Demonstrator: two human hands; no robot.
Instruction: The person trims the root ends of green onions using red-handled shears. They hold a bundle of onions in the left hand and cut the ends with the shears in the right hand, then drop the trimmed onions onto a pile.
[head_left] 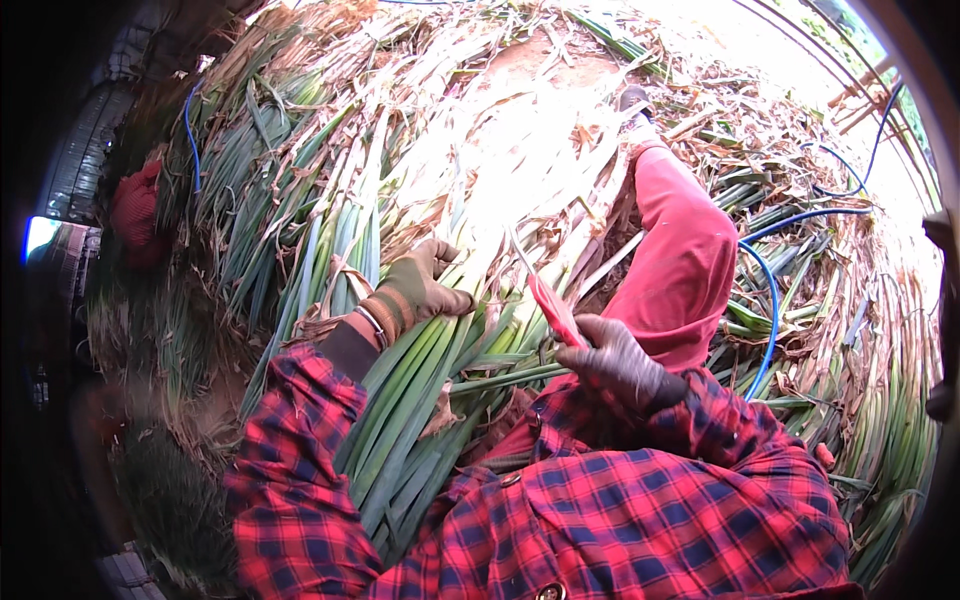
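Observation:
A large pile of long green onions [408, 375] with pale stems and dry, papery leaves lies in front of me and over my lap side. My left hand [420, 285], in an olive-brown work glove, curls its thumb and fingers round some of the stalks. To its right, my right hand [615, 360] wears a dark glove and is closed on a knife [554, 308]. The knife has a red handle and a thin blade tilted up and to the left, close to the pale stems. Glare washes out the stems just beyond the blade.
My leg in red trousers [672, 260] stretches forward on the right. A blue hose [772, 290] runs over the onions at right, and blue cord [190, 135] lies at the far left. Something red [138, 205] sits at left. Dry leaves [700, 95] cover the far ground.

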